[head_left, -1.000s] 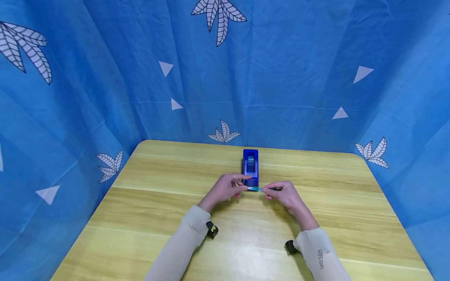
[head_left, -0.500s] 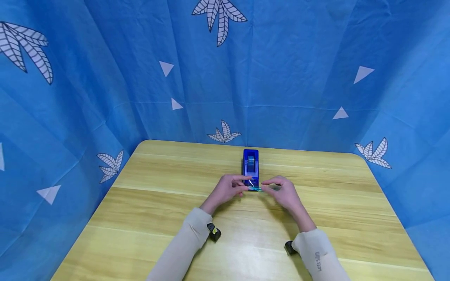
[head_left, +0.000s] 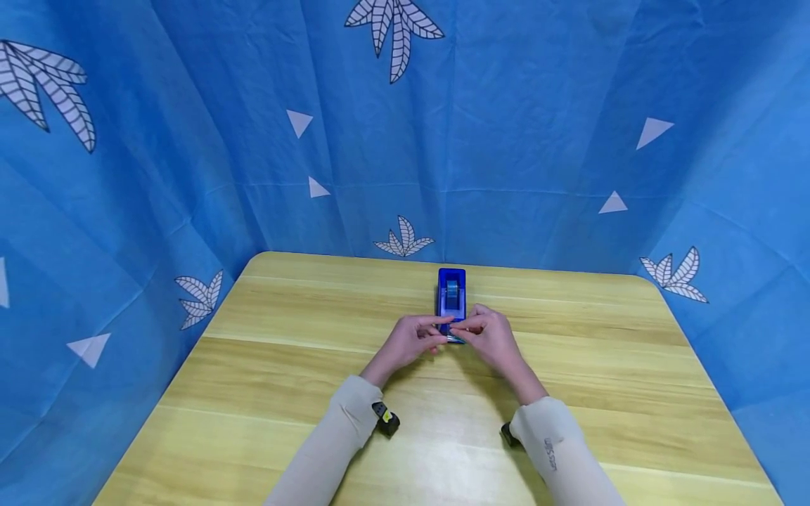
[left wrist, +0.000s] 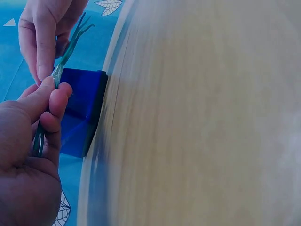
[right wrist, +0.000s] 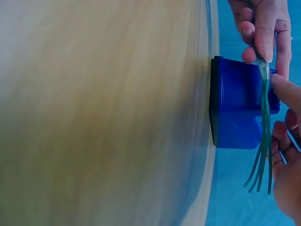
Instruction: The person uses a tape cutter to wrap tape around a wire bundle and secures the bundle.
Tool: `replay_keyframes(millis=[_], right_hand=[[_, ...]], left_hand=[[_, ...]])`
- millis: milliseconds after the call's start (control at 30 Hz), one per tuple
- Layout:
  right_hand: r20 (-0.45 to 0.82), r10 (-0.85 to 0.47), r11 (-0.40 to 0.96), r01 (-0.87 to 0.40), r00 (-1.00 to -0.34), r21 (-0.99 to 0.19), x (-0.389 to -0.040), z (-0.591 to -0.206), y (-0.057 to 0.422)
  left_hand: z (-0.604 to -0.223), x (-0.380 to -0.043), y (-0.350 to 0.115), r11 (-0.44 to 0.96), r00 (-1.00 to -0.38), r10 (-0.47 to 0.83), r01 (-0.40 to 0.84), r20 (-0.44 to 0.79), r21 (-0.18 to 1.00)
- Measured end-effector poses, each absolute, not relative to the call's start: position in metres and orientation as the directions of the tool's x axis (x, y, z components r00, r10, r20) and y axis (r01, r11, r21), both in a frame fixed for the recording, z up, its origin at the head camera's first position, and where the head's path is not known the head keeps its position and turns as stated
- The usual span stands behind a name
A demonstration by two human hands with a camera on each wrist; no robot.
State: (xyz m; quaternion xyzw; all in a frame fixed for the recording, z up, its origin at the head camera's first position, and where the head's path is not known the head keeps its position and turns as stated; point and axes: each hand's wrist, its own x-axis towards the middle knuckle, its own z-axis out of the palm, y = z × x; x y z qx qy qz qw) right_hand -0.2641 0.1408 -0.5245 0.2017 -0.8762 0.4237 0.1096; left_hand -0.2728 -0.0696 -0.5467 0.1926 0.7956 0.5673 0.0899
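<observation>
A bundle of thin green cords (right wrist: 265, 113) has a band of clear tape (right wrist: 263, 69) round its middle. My left hand (head_left: 406, 336) pinches the bundle between thumb and fingers, with one end lying across the palm. From the other side, my right hand (head_left: 495, 339) has its thumb and fingertip together on the taped part, pinching the tape against the cords. In the right wrist view the loose cord ends fan out below the tape. Directly behind both hands stands a blue tape dispenser (head_left: 451, 303), its front partly hidden by the fingers.
The wooden table (head_left: 304, 337) reaches back to a blue curtain (head_left: 525, 140) with white leaf prints, which also hangs at both sides. A dark wrist camera (head_left: 386, 420) sits on the left sleeve, another (head_left: 509, 434) on the right one.
My right hand let go of the green cords' free end, then moved left to the taped part beside the left fingers. The left hand has held nearly still.
</observation>
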Motion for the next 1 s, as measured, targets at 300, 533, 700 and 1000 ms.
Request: replay_keyframes(millis=[300,533,700,1000], right_hand=[[0.373,-0.287,0.544,-0.471,-0.882,-0.694,-0.2684,-0.5275,0.1448],[0.406,-0.305,0.556,-0.507,-0.862,-0.659,-0.2691,-0.5305,0.1469],[0.373,-0.298,0.557,-0.478,-0.879,-0.680,-0.2673,-0.5296,0.1456],[0.201,-0.285,0.585,-0.336,-0.937,-0.738,-0.2686,-0.5273,0.1439]], left_hand=[[-0.5450,-0.2729,-0.0699,0.285,-0.912,0.401,0.211,0.084,0.935],[-0.5469,-0.2734,-0.0705,0.255,-0.910,0.408,0.194,0.077,0.947],[-0.5476,-0.2731,-0.0702,0.263,-0.910,0.406,0.204,0.084,0.943],[-0.5467,-0.2719,-0.0708,0.317,-0.904,0.402,0.289,0.148,0.903]])
